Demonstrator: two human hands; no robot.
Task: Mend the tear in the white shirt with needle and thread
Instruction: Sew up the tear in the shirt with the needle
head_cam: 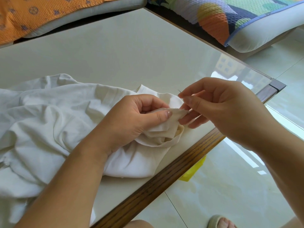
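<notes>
The table [115, 55] is shown across the centre of the frame. The white shirt [41, 120] is laid crumpled over its left and lower-centre area. A fold of shirt fabric is pinched at centre between the thumb and curled fingers of the left hand [131, 117]. In the right hand [222, 109], just right of centre, the needle [179, 91] is pinched between thumb and forefinger, above the fold.

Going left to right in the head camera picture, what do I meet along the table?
white shirt → left hand, gripping a fold of it → right hand, pinching the needle
</notes>
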